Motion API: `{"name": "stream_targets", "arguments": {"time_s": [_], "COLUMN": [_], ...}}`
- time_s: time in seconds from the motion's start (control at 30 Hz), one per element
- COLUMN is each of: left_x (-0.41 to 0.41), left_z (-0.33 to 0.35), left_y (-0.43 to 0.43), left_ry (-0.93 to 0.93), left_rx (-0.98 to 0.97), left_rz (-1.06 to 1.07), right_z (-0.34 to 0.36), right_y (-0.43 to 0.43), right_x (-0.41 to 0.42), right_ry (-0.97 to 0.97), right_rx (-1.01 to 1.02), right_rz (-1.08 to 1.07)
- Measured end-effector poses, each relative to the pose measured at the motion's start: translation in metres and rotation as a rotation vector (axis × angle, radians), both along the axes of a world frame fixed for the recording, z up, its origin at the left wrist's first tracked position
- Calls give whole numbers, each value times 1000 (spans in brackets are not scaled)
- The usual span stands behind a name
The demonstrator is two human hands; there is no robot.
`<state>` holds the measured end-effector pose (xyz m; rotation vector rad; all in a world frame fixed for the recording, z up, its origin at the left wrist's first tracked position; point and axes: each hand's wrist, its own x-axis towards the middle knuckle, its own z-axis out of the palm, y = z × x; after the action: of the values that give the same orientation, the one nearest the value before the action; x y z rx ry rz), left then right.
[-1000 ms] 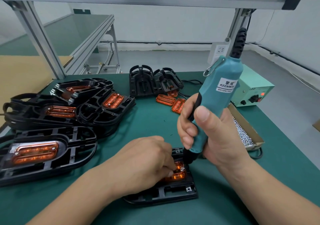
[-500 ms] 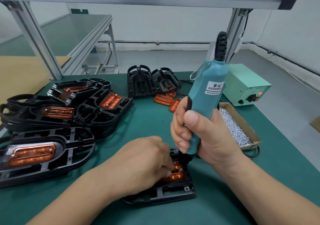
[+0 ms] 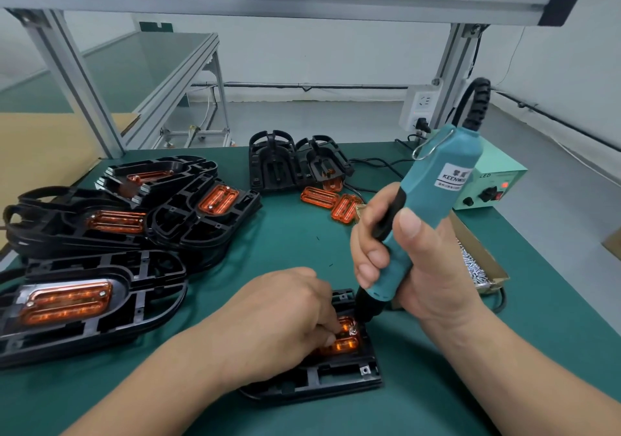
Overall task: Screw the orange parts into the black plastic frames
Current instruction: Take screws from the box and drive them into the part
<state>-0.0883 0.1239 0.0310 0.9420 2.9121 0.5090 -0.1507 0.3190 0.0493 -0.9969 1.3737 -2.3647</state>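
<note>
The driver (image 3: pixel 433 197) is a smooth teal plastic barrel with a ribbed black cord boot on top, a wire hanging loop and a white label. It leans to the right, with its black nose down on the part (image 3: pixel 346 345). The right hand (image 3: pixel 426 267) is wrapped tightly round its lower half, thumb up along the barrel.

The part is glossy, see-through orange with rounded slots. It sits in the ribbed, matt black frame (image 3: pixel 322 378), which lies flat near the bench's front edge, about midway along. The left hand (image 3: pixel 279 321) holds the part down, fingers curled with their tips just beside the bit. What the tips pinch is hidden.

The bench top is a dull green mat (image 3: pixel 285 240). A pile (image 3: pixel 134 220) of oval frames with orange parts fitted fills its left side. Two frames (image 3: pixel 289 163) stand on end at the back edge, with spare parts (image 3: pixel 332 200) just in front. A cardboard box (image 3: pixel 477 267) of silver screws lies near the right edge, and a pale green supply (image 3: pixel 494 183) sits behind it.

Grey aluminium posts (image 3: pixel 77 76) rise from the back corners. Bare mat lies between the pile and the hands.
</note>
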Motion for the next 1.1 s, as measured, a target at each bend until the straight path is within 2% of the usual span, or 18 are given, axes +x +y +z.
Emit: {"name": "stream_targets", "arguments": {"time_s": [0.43, 0.63, 0.87, 1.1], "left_x": [0, 0, 1, 0], "left_z": [-1, 1, 2, 0], "left_y": [0, 1, -1, -3], "left_ry": [7, -6, 8, -4], "left_rx": [-10, -1, -12, 48], "left_rz": [-7, 1, -15, 24], "right_z": [0, 8, 9, 7], "right_y": [2, 1, 7, 32], "right_x": [-4, 1, -7, -37], "right_ry": [19, 139, -111, -335], "right_rx": [-26, -34, -191, -328], "right_rz": [-9, 10, -151, -414]}}
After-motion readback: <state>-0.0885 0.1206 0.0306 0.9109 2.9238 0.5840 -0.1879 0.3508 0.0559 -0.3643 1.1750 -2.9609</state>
